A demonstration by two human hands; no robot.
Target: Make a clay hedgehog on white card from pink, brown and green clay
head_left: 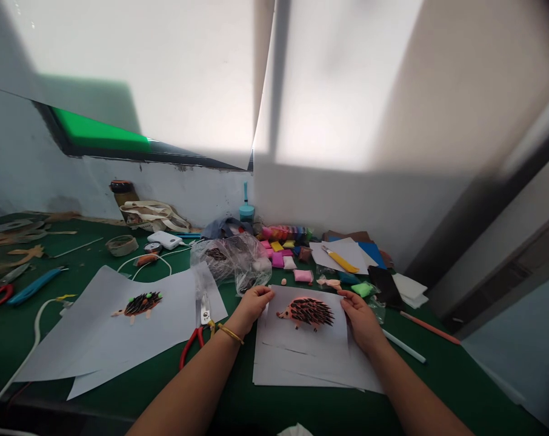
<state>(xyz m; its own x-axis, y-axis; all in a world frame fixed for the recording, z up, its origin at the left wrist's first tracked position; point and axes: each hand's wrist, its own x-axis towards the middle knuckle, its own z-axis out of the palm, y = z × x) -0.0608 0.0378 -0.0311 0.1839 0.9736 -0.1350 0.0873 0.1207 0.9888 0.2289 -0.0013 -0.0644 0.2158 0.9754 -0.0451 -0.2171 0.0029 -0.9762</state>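
A white sheet of paper point(297, 345) bearing a hedgehog figure point(309, 312), with dark spines and a pinkish face and feet, is held by its far corners. My left hand point(255, 306) pinches the upper left corner. At the upper right corner my right hand point(359, 315) grips the same sheet between thumb and fingers. More white sheets point(320, 376) lie beneath it on the green table. Red-handled scissors point(197, 339) rest just left of my left wrist, partly hidden by the forearm.
Left stands another paper point(165, 330) with a smaller hedgehog point(142, 304) dotted green and red. Behind lie a clear plastic bag point(231, 257), several coloured clay packets point(279, 260), and a yellow cutter point(340, 259). A white pen point(404, 346) and orange pencil point(431, 328) are at right.
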